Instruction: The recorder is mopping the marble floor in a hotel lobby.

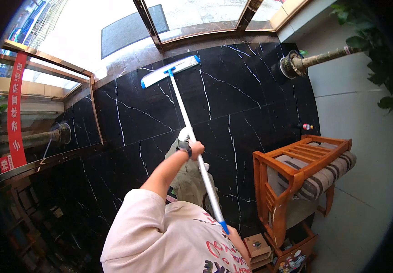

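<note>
A flat mop (182,103) with a long silver-white pole stretches forward from my body. Its wide white head (171,72) has blue ends and lies on the black floor near the glass doorway. My left hand (196,149), with a dark watch on its wrist, is closed round the middle of the pole. Lower down, close to my shirt, my right hand (234,236) is closed at the blue grip (224,227) on the pole's end; its fingers are partly hidden.
A wooden armchair (278,164) with a striped cushion stands at right, near a small bottle (307,126). A potted tree (292,64) is at the far right. Glass panels with metal frames (97,109) line the left. A grey mat (130,32) lies beyond the doorway.
</note>
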`<move>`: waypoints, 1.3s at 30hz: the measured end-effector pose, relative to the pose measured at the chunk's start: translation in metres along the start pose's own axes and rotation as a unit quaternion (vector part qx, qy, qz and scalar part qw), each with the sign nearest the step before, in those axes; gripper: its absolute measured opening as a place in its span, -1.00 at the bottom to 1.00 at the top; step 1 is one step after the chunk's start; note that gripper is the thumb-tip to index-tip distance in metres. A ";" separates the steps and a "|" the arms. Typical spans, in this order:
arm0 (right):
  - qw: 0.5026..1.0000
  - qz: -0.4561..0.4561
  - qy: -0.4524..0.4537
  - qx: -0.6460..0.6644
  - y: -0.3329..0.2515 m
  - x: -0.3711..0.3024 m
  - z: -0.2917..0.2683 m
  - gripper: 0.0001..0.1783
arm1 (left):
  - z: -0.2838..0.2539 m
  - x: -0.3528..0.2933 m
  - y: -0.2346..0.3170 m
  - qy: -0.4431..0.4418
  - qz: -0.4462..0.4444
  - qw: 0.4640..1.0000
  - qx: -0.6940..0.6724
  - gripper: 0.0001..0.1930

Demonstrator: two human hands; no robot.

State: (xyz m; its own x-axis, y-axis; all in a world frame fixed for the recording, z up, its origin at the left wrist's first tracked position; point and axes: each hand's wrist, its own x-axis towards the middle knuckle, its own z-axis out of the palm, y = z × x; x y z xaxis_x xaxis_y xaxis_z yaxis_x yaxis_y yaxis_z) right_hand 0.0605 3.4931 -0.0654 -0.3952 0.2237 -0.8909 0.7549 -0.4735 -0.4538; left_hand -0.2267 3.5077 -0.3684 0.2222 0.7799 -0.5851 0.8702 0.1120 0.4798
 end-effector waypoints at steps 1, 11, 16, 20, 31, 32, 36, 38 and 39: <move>1.000 0.002 0.015 0.011 0.016 -0.018 -0.009 -0.82 | -0.001 0.000 0.032 -0.032 0.020 0.999 -0.020 -0.74; 0.993 0.020 0.020 0.111 0.098 -0.062 -0.014 -0.82 | 0.037 -0.024 0.245 -0.018 0.133 0.991 -0.011 -0.85; 0.996 0.024 0.018 0.080 0.092 -0.047 -0.032 -0.83 | 0.019 -0.002 0.224 -0.039 0.126 0.990 -0.046 -0.81; 0.997 0.041 0.027 0.056 0.074 -0.038 -0.051 -0.83 | -0.013 0.021 0.165 -0.015 0.091 0.995 0.030 -0.73; 0.994 -0.009 -0.004 0.109 -0.065 0.079 -0.085 -0.82 | -0.171 0.113 0.012 -0.065 -0.041 0.993 0.085 -0.75; 0.995 -0.005 -0.004 0.097 -0.075 0.086 -0.084 -0.82 | -0.177 0.119 0.001 -0.061 -0.039 0.994 0.087 -0.76; 0.998 0.008 0.024 0.063 -0.110 0.090 -0.105 -0.81 | -0.199 0.139 -0.005 -0.043 -0.024 0.991 0.122 -0.80; 0.994 0.033 0.006 0.104 -0.121 0.082 -0.121 -0.84 | -0.202 0.146 0.001 -0.020 -0.022 0.993 0.118 -0.81; 0.991 0.064 -0.004 0.122 -0.122 0.075 -0.129 -0.84 | -0.200 0.149 0.005 -0.025 -0.019 0.992 0.120 -0.81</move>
State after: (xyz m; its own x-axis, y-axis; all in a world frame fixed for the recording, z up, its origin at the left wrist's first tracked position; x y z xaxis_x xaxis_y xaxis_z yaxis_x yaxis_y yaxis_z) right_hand 0.0057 3.6776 -0.0792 -0.3088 0.1429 -0.9403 0.6511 -0.6890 -0.3185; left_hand -0.2767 3.7473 -0.3223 0.2044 0.7453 -0.6347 0.9567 -0.0147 0.2907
